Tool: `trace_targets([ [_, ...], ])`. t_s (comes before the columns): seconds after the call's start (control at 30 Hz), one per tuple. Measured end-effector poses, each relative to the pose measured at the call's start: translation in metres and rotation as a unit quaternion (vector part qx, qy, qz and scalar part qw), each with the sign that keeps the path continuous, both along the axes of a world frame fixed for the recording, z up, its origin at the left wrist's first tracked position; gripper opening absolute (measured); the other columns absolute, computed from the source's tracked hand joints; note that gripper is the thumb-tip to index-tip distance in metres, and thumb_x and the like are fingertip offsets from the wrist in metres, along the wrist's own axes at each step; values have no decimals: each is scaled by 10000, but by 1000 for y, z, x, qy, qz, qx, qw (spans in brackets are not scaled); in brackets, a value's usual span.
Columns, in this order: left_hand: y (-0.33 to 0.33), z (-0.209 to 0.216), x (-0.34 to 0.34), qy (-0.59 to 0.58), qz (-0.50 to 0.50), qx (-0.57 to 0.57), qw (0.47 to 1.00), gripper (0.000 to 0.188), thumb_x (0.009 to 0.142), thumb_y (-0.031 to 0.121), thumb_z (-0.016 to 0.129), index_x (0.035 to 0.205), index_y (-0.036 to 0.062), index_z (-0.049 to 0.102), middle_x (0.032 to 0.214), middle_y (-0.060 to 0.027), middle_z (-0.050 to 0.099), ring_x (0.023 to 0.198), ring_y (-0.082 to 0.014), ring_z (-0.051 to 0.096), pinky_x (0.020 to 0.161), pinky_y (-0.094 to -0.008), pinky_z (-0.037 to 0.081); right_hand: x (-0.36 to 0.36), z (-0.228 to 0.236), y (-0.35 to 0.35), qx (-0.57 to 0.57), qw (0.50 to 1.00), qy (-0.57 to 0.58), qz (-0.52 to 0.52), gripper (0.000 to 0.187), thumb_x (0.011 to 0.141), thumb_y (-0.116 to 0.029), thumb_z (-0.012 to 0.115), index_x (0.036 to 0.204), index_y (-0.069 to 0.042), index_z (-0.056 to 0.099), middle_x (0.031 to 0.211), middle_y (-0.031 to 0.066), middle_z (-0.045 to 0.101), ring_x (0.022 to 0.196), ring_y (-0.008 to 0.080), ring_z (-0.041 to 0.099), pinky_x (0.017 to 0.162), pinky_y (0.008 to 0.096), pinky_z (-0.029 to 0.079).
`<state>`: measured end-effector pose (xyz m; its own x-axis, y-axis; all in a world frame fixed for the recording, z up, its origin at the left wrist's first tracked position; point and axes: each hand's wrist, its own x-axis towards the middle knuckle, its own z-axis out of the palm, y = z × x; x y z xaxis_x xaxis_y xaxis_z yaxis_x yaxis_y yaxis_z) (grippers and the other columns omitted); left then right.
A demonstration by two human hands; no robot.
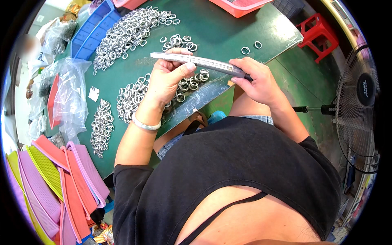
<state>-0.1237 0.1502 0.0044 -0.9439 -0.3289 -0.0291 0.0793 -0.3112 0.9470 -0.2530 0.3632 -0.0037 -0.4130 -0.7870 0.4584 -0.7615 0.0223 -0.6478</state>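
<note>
A green worktable (228, 28) filled the upper field, with green floor, a red stool (318, 30) at 2 o'clock and a standing fan (359, 106) at 3 o'clock. Stacked plastic trays (53, 183) lay at 8 o'clock; a blue bin (92, 30) at 11 o'clock. Heaps of metal rings (130, 30) covered the table. A tapered metal rod (200, 62) lay near centre, long axis running 10 to 4 o'clock. The left hand (167, 79) pinched its flat end; the right hand (255, 79) was closed round its other end.
</note>
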Motion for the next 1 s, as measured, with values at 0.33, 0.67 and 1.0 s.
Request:
trace_targets([
  [0.33, -5, -13, 3, 73, 72, 29, 994, 217, 839, 51, 632, 1039, -7, 570, 807, -49, 595, 678, -114, 534, 631, -243, 449, -2, -1, 4, 9, 998, -53, 26, 356, 699, -38, 697, 1037, -13, 590, 853, 122, 608, 713, 257, 611, 641, 326, 483],
  [0.67, -17, -2, 12, -72, 18, -649, 757, 233, 703, 168, 755, 869, 26, 672, 803, -45, 606, 747, -195, 589, 687, -288, 470, -23, -12, 26, 12, 994, -88, -57, 364, 715, -15, 681, 1067, 4, 589, 909, 139, 622, 772, 235, 614, 691, 301, 480],
  [1.0, -44, -14, -33, -76, 65, -721, 686, 151, 699, 86, 692, 841, 74, 643, 841, -93, 572, 843, -290, 553, 745, -371, 450, -21, -12, 22, 15, 994, -94, -46, 351, 708, -15, 679, 1048, 5, 595, 895, 139, 621, 771, 251, 611, 694, 308, 481],
])
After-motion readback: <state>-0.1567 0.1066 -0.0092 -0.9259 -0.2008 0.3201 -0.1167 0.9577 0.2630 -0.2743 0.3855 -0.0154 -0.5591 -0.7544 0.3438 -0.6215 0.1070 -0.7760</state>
